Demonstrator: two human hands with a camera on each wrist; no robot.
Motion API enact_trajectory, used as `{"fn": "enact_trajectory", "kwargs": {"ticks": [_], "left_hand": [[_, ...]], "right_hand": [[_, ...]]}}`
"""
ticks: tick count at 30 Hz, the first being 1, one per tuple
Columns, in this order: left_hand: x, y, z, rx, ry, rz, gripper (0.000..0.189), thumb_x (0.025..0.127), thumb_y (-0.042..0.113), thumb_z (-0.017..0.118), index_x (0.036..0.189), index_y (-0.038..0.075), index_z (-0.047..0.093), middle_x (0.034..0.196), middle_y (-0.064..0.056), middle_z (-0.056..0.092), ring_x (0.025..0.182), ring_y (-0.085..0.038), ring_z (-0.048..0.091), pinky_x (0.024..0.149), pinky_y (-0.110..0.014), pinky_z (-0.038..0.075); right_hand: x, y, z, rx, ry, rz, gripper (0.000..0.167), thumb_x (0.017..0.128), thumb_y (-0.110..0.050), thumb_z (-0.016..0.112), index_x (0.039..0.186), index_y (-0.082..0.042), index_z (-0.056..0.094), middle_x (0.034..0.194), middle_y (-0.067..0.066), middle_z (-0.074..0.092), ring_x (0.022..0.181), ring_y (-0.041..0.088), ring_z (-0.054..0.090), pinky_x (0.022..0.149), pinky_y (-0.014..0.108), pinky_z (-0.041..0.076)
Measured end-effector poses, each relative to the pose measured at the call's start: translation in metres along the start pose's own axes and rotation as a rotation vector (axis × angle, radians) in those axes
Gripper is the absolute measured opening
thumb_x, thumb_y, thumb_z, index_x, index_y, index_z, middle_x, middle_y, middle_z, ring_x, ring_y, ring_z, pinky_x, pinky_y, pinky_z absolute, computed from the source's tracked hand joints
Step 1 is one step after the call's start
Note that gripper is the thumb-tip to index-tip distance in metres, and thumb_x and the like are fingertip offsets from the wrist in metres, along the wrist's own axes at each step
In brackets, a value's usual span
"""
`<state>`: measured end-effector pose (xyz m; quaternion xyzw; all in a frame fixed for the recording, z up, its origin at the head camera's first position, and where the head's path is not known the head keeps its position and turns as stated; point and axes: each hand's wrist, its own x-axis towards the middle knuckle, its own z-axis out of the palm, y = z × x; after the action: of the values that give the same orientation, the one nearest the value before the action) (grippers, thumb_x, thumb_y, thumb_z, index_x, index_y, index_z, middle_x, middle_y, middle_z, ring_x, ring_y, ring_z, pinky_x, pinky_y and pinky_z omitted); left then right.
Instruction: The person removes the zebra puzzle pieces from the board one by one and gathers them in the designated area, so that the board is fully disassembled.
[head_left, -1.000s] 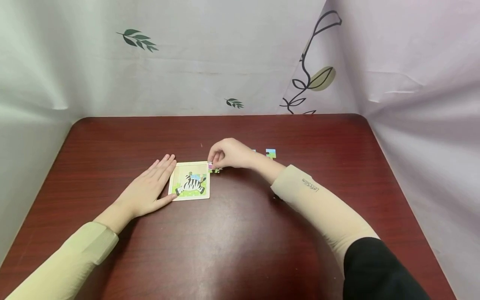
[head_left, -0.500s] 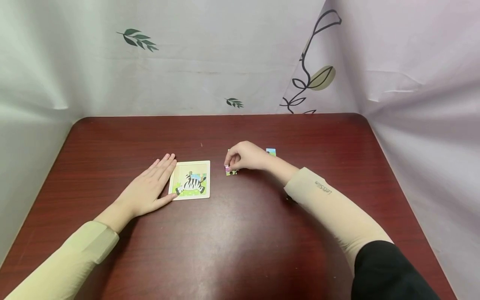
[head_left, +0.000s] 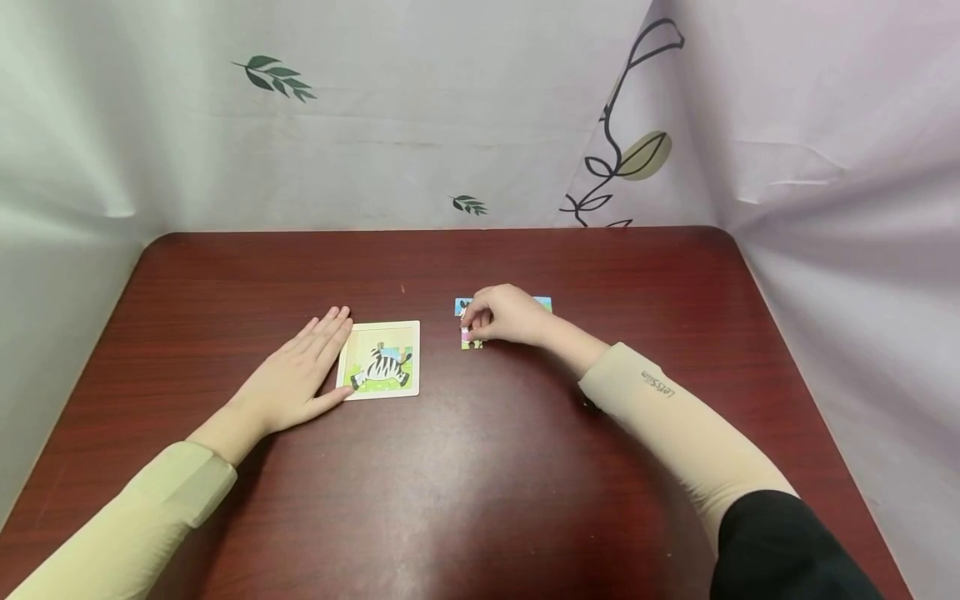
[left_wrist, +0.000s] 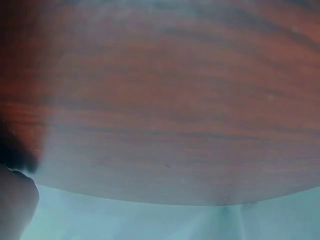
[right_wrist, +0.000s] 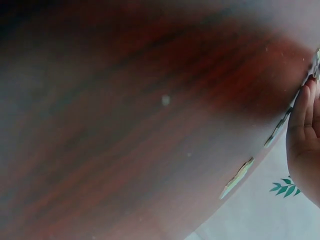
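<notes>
My left hand lies flat on the table with straight fingers, its thumb and fingertips touching the left side of a small wooden puzzle tray. Inside the tray, joined pieces show a zebra along the bottom; bare wood shows along the top. My right hand pinches a pink-and-green puzzle piece between thumb and fingers, right of the tray. Just behind it a blue puzzle piece is partly hidden by the fingers. In the left wrist view only a bit of hand shows.
Another blue-and-green puzzle piece lies beyond the right wrist, partly covered. The right wrist view shows a puzzle piece edge-on near the far table edge. A pale curtain with leaf prints hangs behind the dark red table.
My right hand has moved right, away from the tray's upper right corner, carrying the pink-and-green puzzle piece beside the blue one. My left hand and the tray have stayed put.
</notes>
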<state>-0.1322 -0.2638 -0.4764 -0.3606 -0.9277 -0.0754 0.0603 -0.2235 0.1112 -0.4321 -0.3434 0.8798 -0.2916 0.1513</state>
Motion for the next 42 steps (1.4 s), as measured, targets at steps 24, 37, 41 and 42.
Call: {"fn": "enact_trajectory", "kwargs": {"ticks": [24, 37, 41, 42], "left_hand": [[0.001, 0.0, -0.001, 0.008, -0.009, -0.009, 0.095, 0.101, 0.055, 0.059, 0.164, -0.008, 0.027, 0.172, -0.028, 0.028, 0.163, -0.04, 0.026, 0.138, -0.03, -0.002], [0.002, 0.003, -0.005, 0.003, -0.023, -0.01, 0.093, 0.1, 0.051, 0.061, 0.164, -0.008, 0.027, 0.172, -0.028, 0.027, 0.162, -0.042, 0.026, 0.139, -0.033, 0.002], [0.002, 0.003, -0.005, 0.004, -0.028, -0.015, 0.093, 0.1, 0.05, 0.062, 0.164, -0.008, 0.027, 0.172, -0.028, 0.027, 0.162, -0.042, 0.026, 0.138, -0.031, 0.0], [0.002, 0.004, -0.005, 0.004, -0.028, -0.015, 0.093, 0.1, 0.05, 0.062, 0.163, -0.009, 0.027, 0.172, -0.028, 0.027, 0.162, -0.042, 0.026, 0.138, -0.031, 0.0]], "right_hand": [[0.001, -0.007, 0.007, -0.05, 0.026, 0.014, 0.01, 0.091, -0.019, 0.085, 0.097, -0.012, 0.083, 0.09, -0.001, 0.071, 0.079, 0.009, 0.068, 0.077, 0.022, 0.056], [0.004, -0.012, 0.007, 0.006, 0.11, -0.023, 0.005, 0.094, -0.014, 0.081, 0.098, -0.011, 0.081, 0.091, 0.001, 0.072, 0.082, 0.013, 0.068, 0.077, 0.022, 0.057], [0.009, -0.022, 0.009, 0.043, 0.108, -0.022, 0.005, 0.096, -0.014, 0.08, 0.1, -0.011, 0.081, 0.093, 0.002, 0.071, 0.083, 0.013, 0.068, 0.079, 0.021, 0.058], [0.011, -0.024, 0.01, 0.047, 0.107, -0.022, 0.005, 0.096, -0.014, 0.08, 0.1, -0.011, 0.08, 0.093, 0.002, 0.072, 0.084, 0.013, 0.068, 0.079, 0.021, 0.058]]}}
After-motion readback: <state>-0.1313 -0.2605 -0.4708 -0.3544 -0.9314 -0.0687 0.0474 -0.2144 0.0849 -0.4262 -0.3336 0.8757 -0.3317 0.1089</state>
